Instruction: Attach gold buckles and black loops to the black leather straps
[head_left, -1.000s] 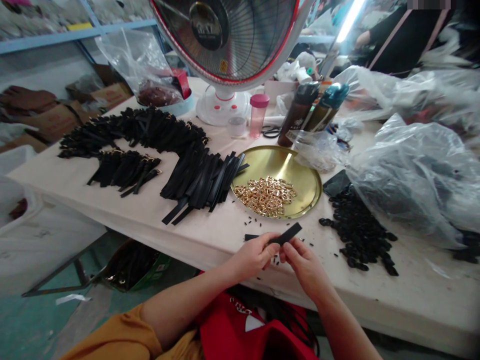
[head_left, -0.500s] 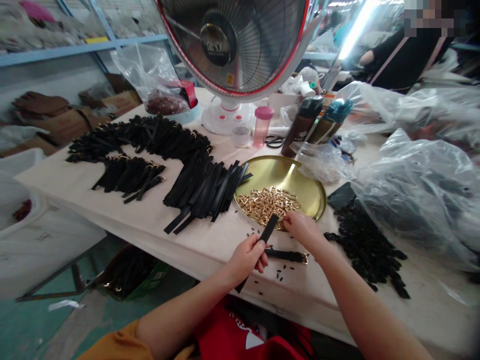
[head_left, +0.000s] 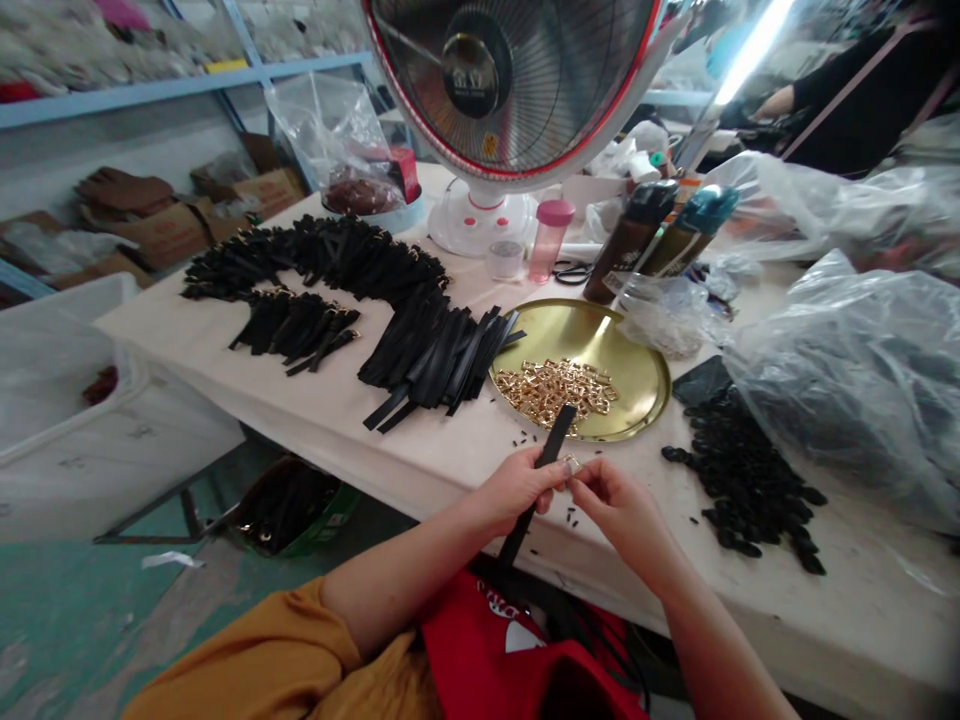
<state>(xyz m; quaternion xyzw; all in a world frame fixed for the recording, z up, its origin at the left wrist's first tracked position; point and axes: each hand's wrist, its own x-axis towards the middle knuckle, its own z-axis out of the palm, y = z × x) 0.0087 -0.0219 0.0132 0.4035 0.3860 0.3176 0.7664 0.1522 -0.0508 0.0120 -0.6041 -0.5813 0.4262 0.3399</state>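
Pinched in my left hand [head_left: 525, 490] is a flat black strap [head_left: 557, 437], slanting with its upper end near the tray's front rim. My right hand [head_left: 616, 502] is closed at the fingertips on a small gold buckle [head_left: 572, 463], right beside my left thumb. Just beyond both hands, the round gold tray [head_left: 636, 368] carries a heap of gold buckles [head_left: 551, 385]. Small black bits [head_left: 571, 517] are scattered on the table around my hands. Left of the tray lies a bundle of loose black straps [head_left: 442, 350].
Straps fitted with buckles [head_left: 315, 250] form a long curved pile at the back left. A fan [head_left: 487, 215] stands behind, near a pink bottle [head_left: 551, 240] and two spray cans [head_left: 630, 240]. Black pieces [head_left: 750, 480] and clear plastic bags [head_left: 847, 370] lie on the right.
My right hand has come back from the tray toward my left hand, with a gold buckle in its fingertips. The whole view has shifted slightly. My left hand still grips the strap.
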